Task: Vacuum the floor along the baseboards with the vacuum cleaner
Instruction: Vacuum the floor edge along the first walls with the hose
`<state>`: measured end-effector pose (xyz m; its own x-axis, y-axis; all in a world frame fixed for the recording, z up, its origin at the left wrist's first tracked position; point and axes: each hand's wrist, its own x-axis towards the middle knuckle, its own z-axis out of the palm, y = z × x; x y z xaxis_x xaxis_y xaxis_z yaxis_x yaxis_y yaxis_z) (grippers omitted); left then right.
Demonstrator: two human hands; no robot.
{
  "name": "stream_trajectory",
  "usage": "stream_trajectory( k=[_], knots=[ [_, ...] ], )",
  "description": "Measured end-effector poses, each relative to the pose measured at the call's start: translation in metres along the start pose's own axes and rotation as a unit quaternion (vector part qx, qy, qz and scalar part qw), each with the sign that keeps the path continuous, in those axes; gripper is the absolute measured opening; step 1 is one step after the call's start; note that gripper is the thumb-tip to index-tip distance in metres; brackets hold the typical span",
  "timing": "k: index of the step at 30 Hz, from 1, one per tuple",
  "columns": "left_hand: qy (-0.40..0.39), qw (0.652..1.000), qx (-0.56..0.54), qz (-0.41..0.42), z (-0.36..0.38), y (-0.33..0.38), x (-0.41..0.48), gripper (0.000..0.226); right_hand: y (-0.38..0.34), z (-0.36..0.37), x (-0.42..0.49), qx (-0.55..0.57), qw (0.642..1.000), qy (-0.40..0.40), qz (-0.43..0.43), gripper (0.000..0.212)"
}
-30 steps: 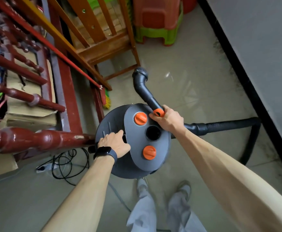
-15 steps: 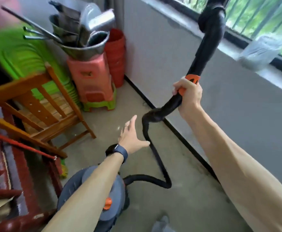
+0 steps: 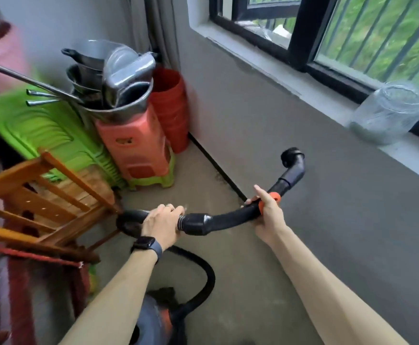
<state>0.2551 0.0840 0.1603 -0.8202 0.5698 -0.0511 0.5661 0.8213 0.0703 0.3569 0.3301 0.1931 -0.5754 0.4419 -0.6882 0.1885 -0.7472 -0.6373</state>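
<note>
Both arms reach forward at about the same height. The left hand [image 3: 162, 221], palm down, curls its fingers round the ribbed black hose [image 3: 204, 272] beside a smooth cuff. The right hand [image 3: 270, 216] wraps the curved, glossy handle tube [image 3: 228, 220] at its orange ring [image 3: 275, 196], forefinger stretched straight. The tube's round open end points up, above the black baseboard [image 3: 215, 165]. The grey vacuum cleaner [image 3: 153, 322] sits on the floor below.
</note>
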Motion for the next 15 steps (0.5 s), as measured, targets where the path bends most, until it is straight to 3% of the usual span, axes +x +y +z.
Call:
stream_trajectory(
  k=[5, 9, 15],
  knots=[
    [-0.213, 0.974, -0.050, -0.055, 0.078, 0.004, -0.018, 0.025, 0.043, -0.003, 0.078, -0.086, 0.992, 0.052, 0.079, 0.025],
    [-0.282, 0.951, -0.097, -0.084, 0.117, 0.006, -0.001, 0.035, 0.063, 0.016, 0.131, -0.075, 0.988, 0.074, 0.111, 0.023],
    [-0.401, 0.885, -0.210, -0.111, 0.159, -0.014, 0.083, 0.045, 0.066, 0.054, 0.225, -0.109, 0.979, 0.072, 0.157, 0.024]
  ],
)
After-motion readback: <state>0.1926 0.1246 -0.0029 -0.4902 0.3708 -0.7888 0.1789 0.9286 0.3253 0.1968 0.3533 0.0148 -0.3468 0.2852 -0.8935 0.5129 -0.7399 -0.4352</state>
